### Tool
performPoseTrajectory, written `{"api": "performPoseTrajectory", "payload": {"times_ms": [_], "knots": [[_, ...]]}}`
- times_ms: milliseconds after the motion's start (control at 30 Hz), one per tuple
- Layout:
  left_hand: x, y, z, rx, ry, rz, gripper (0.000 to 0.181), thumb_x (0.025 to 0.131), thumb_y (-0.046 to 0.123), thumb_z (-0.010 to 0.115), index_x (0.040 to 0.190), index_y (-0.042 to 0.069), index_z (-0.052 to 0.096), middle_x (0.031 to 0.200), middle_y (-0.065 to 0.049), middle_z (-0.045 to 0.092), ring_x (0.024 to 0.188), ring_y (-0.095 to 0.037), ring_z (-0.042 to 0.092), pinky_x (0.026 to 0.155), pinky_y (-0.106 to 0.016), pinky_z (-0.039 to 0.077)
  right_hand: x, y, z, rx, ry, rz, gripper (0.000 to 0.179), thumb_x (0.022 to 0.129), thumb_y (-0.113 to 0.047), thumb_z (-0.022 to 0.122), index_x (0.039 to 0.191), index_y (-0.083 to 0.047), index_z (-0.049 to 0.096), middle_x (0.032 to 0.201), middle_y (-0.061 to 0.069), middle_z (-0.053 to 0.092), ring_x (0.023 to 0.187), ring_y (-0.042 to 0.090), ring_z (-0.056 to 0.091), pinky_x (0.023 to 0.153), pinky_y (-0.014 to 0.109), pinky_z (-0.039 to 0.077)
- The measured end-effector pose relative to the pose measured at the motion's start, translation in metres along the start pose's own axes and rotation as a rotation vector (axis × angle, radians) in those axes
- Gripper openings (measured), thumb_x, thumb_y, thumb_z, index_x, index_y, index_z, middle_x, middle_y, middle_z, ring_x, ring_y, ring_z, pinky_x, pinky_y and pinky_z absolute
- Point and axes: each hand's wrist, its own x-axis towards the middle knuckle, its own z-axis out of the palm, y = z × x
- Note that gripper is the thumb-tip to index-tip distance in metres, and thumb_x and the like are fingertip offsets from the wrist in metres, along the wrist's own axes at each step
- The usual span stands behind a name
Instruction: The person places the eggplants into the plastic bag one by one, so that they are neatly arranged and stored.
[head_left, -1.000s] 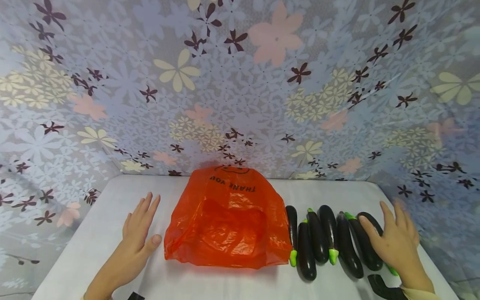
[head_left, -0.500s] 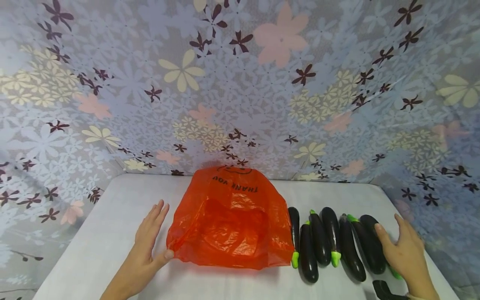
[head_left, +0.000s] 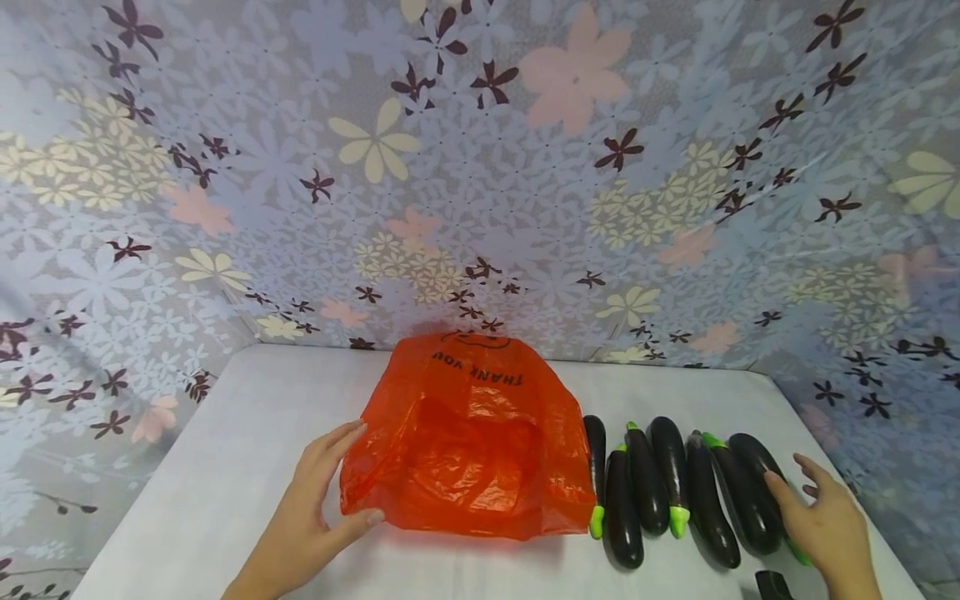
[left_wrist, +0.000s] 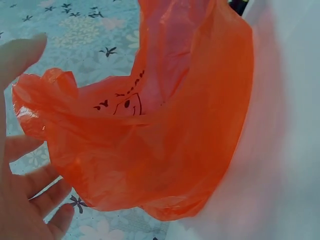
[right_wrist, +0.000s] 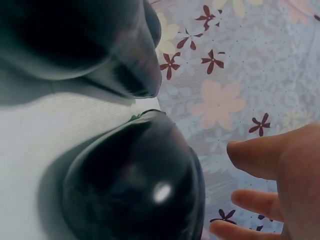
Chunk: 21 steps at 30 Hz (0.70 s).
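An orange-red plastic bag (head_left: 465, 475) printed "THANK YOU" stands on the white table, its mouth facing me. My left hand (head_left: 303, 517) is at its left side, fingers extended along the edge and thumb by the front corner. In the left wrist view, spread fingers lie close beside and behind the bag (left_wrist: 150, 160), not curled round it. Several dark eggplants with green stems lie in a row right of the bag. My right hand (head_left: 828, 521) is beside the rightmost eggplant (head_left: 759, 462), fingers loosely bent. The right wrist view shows a gap between that hand (right_wrist: 295, 175) and the nearest eggplant (right_wrist: 135, 180).
The leftmost eggplant (head_left: 595, 454) lies against the bag's right side. A black curved object (head_left: 772, 585) shows at the bottom edge near my right wrist. Flower-patterned cloth (head_left: 480, 208) rises behind and beside the white table (head_left: 247, 408).
My left hand has moved right to the bag's left side. My right hand has lowered slightly beside the rightmost eggplant, its fingers bending more. The bag and eggplants keep their places.
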Motion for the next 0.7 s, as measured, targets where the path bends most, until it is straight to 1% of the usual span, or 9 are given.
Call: {"api": "performPoseTrajectory", "payload": {"times_ms": [100,167,267,333,433,500,567,633,700], "knots": [[0.000,0.002,0.002,0.047,0.051,-0.007,0.080,0.080,0.026,0.086,0.149,0.026,0.046,0.145,0.007,0.044,0.131,-0.013,0.040,0.098,-0.059,0.050,-0.003,0.002,0.002,0.009,0.014,0.008,0.068,0.103,-0.041,0.051,0.145,0.011,0.036,0.136,0.045,0.041,0.118,0.060,0.050,0.092,0.069,0.042],[0.000,0.003,0.003,0.074,0.090,0.015,0.074,0.079,0.024,0.087,0.144,0.024,0.051,0.139,0.007,0.050,0.125,-0.011,0.046,0.096,-0.047,0.053,-0.004,0.002,0.004,0.010,0.023,0.007,0.066,0.102,-0.038,0.052,0.142,0.012,0.039,0.134,0.045,0.043,0.117,0.060,0.051,0.092,0.069,0.043],[0.001,0.002,0.006,0.084,0.149,0.085,0.062,0.078,0.018,0.087,0.134,0.022,0.060,0.128,0.008,0.058,0.111,-0.009,0.054,0.088,-0.027,0.053,-0.005,0.003,0.006,0.021,0.020,0.040,0.065,0.102,-0.039,0.051,0.142,0.011,0.040,0.133,0.043,0.046,0.118,0.058,0.052,0.095,0.068,0.042],[0.002,0.000,0.009,0.062,0.190,0.153,0.054,0.077,0.011,0.087,0.126,0.020,0.065,0.119,0.006,0.063,0.099,-0.008,0.057,0.080,-0.017,0.050,-0.005,0.003,0.007,0.019,0.014,0.057,0.065,0.103,-0.039,0.050,0.143,0.011,0.039,0.133,0.041,0.046,0.117,0.057,0.052,0.096,0.068,0.042],[0.002,-0.005,0.013,0.010,0.249,0.232,0.046,0.074,0.001,0.085,0.115,0.016,0.069,0.106,0.003,0.067,0.083,-0.006,0.056,0.071,-0.013,0.047,-0.004,0.006,0.008,0.019,-0.003,0.079,0.064,0.103,-0.038,0.049,0.145,0.009,0.039,0.135,0.040,0.047,0.117,0.056,0.052,0.098,0.068,0.040],[0.003,-0.008,0.016,-0.025,0.288,0.279,0.042,0.073,-0.005,0.083,0.109,0.012,0.070,0.100,-0.001,0.067,0.077,-0.006,0.054,0.066,-0.015,0.045,-0.004,0.007,0.009,0.016,-0.008,0.080,0.061,0.104,-0.036,0.049,0.145,0.008,0.039,0.135,0.039,0.047,0.116,0.055,0.052,0.098,0.068,0.039],[0.003,-0.010,0.018,-0.046,0.328,0.301,0.036,0.075,-0.006,0.080,0.106,0.009,0.071,0.097,-0.002,0.067,0.076,-0.005,0.053,0.064,-0.015,0.044,-0.003,0.008,0.010,0.011,-0.014,0.082,0.060,0.104,-0.034,0.050,0.145,0.009,0.039,0.135,0.039,0.046,0.116,0.055,0.052,0.098,0.068,0.039],[0.003,-0.011,0.020,-0.052,0.379,0.321,0.029,0.079,-0.004,0.078,0.105,0.005,0.072,0.098,-0.005,0.067,0.078,-0.006,0.054,0.066,-0.013,0.045,-0.003,0.010,0.011,0.009,-0.014,0.075,0.059,0.103,-0.031,0.050,0.144,0.009,0.039,0.135,0.040,0.046,0.116,0.055,0.053,0.097,0.068,0.040],[0.004,-0.010,0.022,-0.057,0.422,0.325,0.022,0.083,-0.003,0.075,0.105,0.002,0.073,0.102,-0.010,0.068,0.088,-0.010,0.057,0.076,-0.012,0.048,-0.003,0.011,0.012,0.013,-0.020,0.076,0.059,0.103,-0.030,0.051,0.145,0.009,0.038,0.135,0.041,0.045,0.116,0.056,0.052,0.097,0.068,0.041]]}}
